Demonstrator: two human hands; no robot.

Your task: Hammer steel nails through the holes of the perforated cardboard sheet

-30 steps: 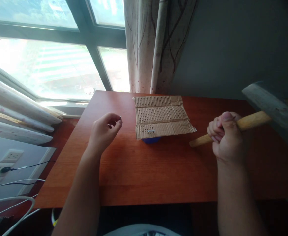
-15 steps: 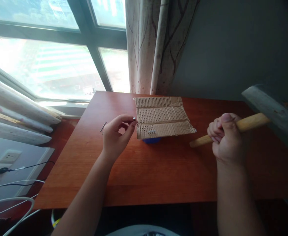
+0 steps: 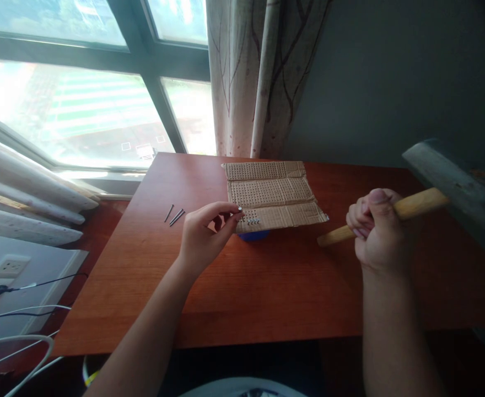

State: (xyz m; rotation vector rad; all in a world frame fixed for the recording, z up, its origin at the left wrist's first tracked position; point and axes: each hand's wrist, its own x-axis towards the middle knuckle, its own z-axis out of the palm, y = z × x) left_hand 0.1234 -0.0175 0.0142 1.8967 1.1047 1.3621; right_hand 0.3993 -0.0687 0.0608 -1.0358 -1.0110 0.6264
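Between thumb and forefinger, my left hand (image 3: 207, 231) pinches a nail (image 3: 240, 209), its round head showing on top. The fingertips are over the near left corner of a cardboard sheet (image 3: 271, 190) punched with rows of small holes. Several nail heads (image 3: 253, 221) stand up from its near strip, just right of my fingers. My right hand (image 3: 377, 229) is wrapped round the wooden handle of a hammer (image 3: 422, 204), raised to the right of the sheet. The hammer's metal head points up and right. Several loose nails (image 3: 176, 217) lie left of my left hand.
A blue object (image 3: 254, 236) shows under the cardboard's near edge, mostly hidden. All this rests on a reddish wooden table (image 3: 275, 298). A window (image 3: 102, 110) and curtains (image 3: 242, 82) stand behind; sockets with cables (image 3: 9, 281) are at the left.
My left hand has moved right with the nail, from beside the cardboard's left edge to over its near left corner. More of the loose nails now show. My right hand holds the hammer much as before.
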